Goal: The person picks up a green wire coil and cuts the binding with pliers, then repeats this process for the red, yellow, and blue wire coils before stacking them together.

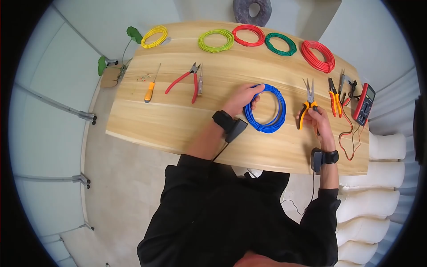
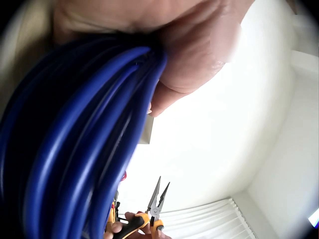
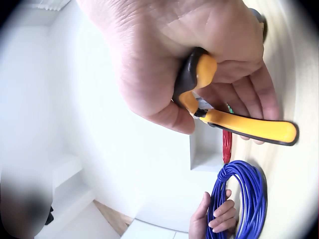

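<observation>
A coil of blue wire (image 1: 280, 116) is held up by my left hand (image 1: 242, 99), its thumb over the coil's left side and fingers curled round it. In the left wrist view the blue strands (image 2: 84, 164) fill the near left. My right hand (image 1: 321, 122) grips long-nose pliers (image 1: 310, 94) with orange and black handles, their slim jaws spread a little and pointing away from me. In the right wrist view, one pliers handle (image 3: 254, 127) lies along the fingers, and the other (image 3: 192, 74) sits against the palm near the thumb.
Yellow (image 1: 155, 37), lime (image 1: 216, 41), red (image 1: 248, 35), green (image 1: 280, 44) and larger red (image 1: 318, 57) coils line the back. Left lie a screwdriver (image 1: 150, 92), red-handled cutters (image 1: 194, 82) and a slim clear-handled tool (image 1: 200, 84). Right are orange-handled pliers (image 1: 335, 100) and a multimeter (image 1: 364, 104) with leads.
</observation>
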`<state>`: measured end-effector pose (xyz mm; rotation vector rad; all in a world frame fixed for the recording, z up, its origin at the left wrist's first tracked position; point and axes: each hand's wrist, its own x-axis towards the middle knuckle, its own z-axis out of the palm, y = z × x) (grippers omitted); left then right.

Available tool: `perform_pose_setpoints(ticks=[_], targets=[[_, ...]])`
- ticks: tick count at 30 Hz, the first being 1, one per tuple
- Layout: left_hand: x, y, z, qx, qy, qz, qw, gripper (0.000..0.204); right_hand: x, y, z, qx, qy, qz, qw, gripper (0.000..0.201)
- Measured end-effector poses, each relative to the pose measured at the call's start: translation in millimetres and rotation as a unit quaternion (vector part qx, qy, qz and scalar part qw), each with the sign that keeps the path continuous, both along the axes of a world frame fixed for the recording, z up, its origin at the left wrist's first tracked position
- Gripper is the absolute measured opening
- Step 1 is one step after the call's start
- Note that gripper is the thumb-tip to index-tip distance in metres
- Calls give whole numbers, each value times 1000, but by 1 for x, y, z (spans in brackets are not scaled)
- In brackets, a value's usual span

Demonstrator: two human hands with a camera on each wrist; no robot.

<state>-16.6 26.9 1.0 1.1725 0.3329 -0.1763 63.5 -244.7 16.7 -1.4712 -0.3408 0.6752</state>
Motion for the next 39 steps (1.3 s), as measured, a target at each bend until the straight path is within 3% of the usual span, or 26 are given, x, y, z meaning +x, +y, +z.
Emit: perform_pose_setpoints(ticks=[9,19,25,39], targets=[[-2,-3,3,72,-12,5,997,23,18,8,-27,131,54,1,990,36],[-3,-1,5,192,-22,-35,980,22,16,8,-27,137,58,12,989,38],[-1,2,-2,188,-19,-38,981,23,15,9,-24,146,90,1,985,27],[-3,-6,6,208,30,-4,978,21,23,11,-38,145,94,-4,985,22]])
